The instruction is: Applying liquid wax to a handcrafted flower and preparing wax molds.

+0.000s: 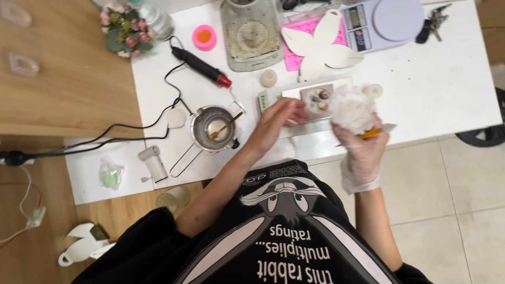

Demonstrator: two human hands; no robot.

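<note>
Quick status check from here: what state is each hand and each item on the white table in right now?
left hand: bare, fingers on the small tray
right hand: gloved, gripping a white wad and a yellow tool
white wad: crumpled, held
small tray: flat, holding small pieces
metal pot: upright, pale liquid and gold spoon inside
kitchen scale: platform bare

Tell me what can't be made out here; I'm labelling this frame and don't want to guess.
- Head view: what the left hand touches is hidden under its fingers.
- The right hand, gloved, has its grip covered by the white crumpled wad.
- Small pieces on the tray are too small to identify.
- The grey container is cut by the top edge.
</note>
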